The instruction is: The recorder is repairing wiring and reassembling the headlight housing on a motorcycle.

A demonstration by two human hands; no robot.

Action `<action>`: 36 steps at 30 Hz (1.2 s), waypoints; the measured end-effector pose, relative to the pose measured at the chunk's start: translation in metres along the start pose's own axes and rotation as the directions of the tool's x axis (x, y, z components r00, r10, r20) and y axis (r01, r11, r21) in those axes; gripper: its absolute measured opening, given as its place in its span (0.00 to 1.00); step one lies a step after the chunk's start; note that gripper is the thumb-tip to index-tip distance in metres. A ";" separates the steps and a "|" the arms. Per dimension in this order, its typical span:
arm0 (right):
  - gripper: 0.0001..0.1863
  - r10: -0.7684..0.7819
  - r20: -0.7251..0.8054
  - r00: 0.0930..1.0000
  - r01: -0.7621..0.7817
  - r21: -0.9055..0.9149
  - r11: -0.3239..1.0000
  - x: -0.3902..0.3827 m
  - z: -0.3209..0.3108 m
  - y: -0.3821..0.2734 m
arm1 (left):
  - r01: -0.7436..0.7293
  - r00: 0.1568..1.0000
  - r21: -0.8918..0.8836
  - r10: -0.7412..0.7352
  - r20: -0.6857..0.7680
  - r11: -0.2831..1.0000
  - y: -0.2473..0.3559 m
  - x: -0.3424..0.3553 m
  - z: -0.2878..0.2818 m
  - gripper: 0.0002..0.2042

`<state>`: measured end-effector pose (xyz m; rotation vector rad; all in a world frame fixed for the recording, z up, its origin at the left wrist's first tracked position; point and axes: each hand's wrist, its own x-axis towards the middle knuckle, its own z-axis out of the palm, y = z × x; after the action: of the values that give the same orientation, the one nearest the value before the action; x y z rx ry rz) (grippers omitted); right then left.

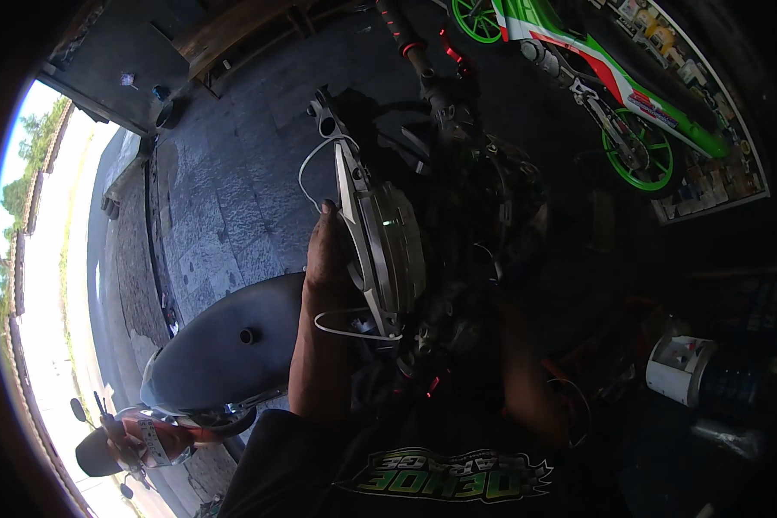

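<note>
My left hand (324,250) grips the outer side of a motorcycle headlight (394,250), thumb along its pale frame and the other fingers hidden behind it. The headlight stands at the front of a dark motorcycle, close to its handlebar (417,59). One thin white cable tie (300,173) loops out near the headlight's far end. Another white cable tie (318,321) loops from the near end, beside my left wrist. My right hand (490,298) reaches into the dark area right of the headlight, by the motorcycle's front; its fingers are lost in shadow.
A dark motorcycle seat (220,345) lies left of my left forearm, with an orange motorcycle (151,440) beyond. At the far right stands a green, white and red motorcycle (596,69) before a display case (734,190). A white cylindrical container (675,369) is at right.
</note>
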<state>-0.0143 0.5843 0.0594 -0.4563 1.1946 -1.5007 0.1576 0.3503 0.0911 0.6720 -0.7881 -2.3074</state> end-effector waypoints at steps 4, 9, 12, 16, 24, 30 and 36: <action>0.17 -0.082 -0.120 0.989 0.067 -0.127 0.990 -0.021 -0.003 -0.008 | 0.031 1.000 -0.060 -0.031 -0.002 0.998 -0.009 0.000 -0.013 0.37; 0.17 -0.050 -0.153 0.987 -0.036 -0.515 0.856 -0.011 0.002 -0.048 | -0.016 0.995 -0.036 0.019 0.096 0.999 -0.013 -0.009 0.012 0.33; 0.17 -0.126 -0.219 0.967 0.070 -0.249 0.966 -0.001 0.009 -0.031 | -0.051 0.997 -0.075 0.055 0.052 0.996 -0.016 -0.015 0.018 0.31; 0.16 0.143 -0.127 0.981 -0.133 0.086 0.987 0.004 -0.002 -0.005 | -0.064 0.997 -0.010 0.064 -0.036 0.998 -0.019 -0.015 0.021 0.31; 0.10 0.186 -0.056 0.981 -0.143 0.438 0.888 -0.005 0.000 0.013 | -0.091 0.994 0.038 0.093 -0.058 0.995 -0.015 -0.019 0.028 0.31; 0.08 0.205 -0.110 0.972 -0.145 0.405 0.903 0.006 0.014 0.002 | -0.020 1.000 -0.106 0.022 0.013 0.994 -0.017 -0.018 0.025 0.29; 0.08 0.105 -0.215 0.971 -0.045 0.269 0.962 -0.003 0.008 -0.008 | -0.032 0.998 -0.169 0.040 0.045 0.985 -0.019 -0.019 0.031 0.27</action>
<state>-0.0112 0.5821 0.0705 -0.0593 1.1519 -1.6489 0.1444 0.3869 0.1048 0.5245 -0.6122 -2.3334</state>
